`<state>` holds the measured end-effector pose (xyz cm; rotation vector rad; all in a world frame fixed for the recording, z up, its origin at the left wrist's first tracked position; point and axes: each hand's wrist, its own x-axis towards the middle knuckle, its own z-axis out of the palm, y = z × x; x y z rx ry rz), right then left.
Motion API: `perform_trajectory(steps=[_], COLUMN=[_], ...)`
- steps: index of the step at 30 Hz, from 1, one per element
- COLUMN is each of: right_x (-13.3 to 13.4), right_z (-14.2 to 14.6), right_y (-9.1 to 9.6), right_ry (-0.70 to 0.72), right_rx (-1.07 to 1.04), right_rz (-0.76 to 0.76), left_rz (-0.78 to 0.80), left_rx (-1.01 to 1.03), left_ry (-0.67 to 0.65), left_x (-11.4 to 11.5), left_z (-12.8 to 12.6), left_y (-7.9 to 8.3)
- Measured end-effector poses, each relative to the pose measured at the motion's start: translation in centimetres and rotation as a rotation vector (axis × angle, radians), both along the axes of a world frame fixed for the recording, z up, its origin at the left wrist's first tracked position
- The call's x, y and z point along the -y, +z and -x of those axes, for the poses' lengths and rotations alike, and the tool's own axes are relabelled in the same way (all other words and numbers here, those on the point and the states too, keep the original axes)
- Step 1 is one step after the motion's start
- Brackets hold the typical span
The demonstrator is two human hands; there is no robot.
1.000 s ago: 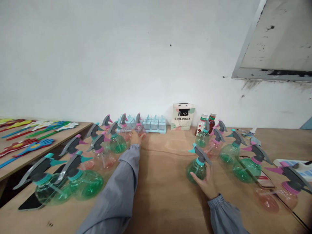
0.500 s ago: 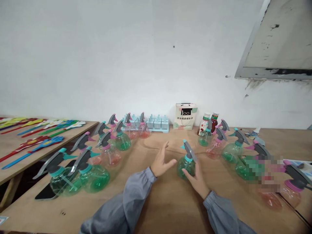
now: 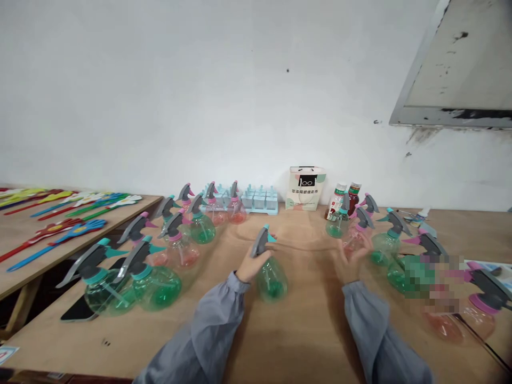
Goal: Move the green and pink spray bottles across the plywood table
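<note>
My left hand (image 3: 254, 263) is closed round the neck and grey trigger of a green spray bottle (image 3: 272, 280), tilted slightly above or on the middle of the table; I cannot tell whether its base touches. My right hand (image 3: 351, 262), a little blurred, is open with fingers apart. It is in front of a pink spray bottle (image 3: 362, 226) in the right row, overlapping it in view; whether they touch is unclear. A green spray bottle (image 3: 386, 245) stands just right of that hand.
More green and pink spray bottles (image 3: 158, 285) line the left side, by a dark phone (image 3: 78, 312). Along the wall are a pale blue mould tray (image 3: 260, 201), a paper bag (image 3: 306, 189) and sauce bottles (image 3: 336, 201). Colourful hand-shaped sticks (image 3: 76, 234) lie on another table.
The green spray bottle has passed from my right hand to my left and moved leftward. My right hand has let go and moved right, toward the pink bottle in the right row.
</note>
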<state>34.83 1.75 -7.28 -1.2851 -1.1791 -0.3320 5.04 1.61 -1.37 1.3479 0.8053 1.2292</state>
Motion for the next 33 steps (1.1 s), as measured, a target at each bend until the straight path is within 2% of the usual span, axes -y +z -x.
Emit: perform_trajectory(steps=[2,4,8,12,17,25,29,33], right_x=[-1.2,-2.2,-3.9,-4.7,-3.6,-0.3,0.4,0.7], right_z=[-3.0,-5.0,-6.9,-7.7,-5.6,0.7,1.8,2.0], right_y=[0.3,-0.1,-1.7,-2.7,-3.4,-4.3,-4.5,-4.7], right_ry=[-0.15,-0.221,-0.22,-0.198,-0.101,-0.02,0.023,0.054], right_rx=[0.004,0.031,0.017,-0.066,-0.04,0.046,0.036,0.013], right_rz=[-0.029,-0.023,0.047,0.067,0.021,0.12,0.121,0.136], left_rz=[0.084,0.151,0.198,0.226,0.249,0.243,0.232,0.166], left_rx=[0.056,0.105,0.116,0.118,0.14,0.119,0.061,0.033], left_ry=[-0.07,-0.162,-0.328,-0.436,-0.448,-0.411,-0.346,-0.356], left_x=[0.2,0.3,0.4,0.3,0.2,0.3,0.4,0.6], left_z=[0.7,1.2,1.5,1.4,1.1,0.8,0.5,0.4], left_y=[0.9,1.7,3.1,3.6,2.9,2.3,2.5,3.0])
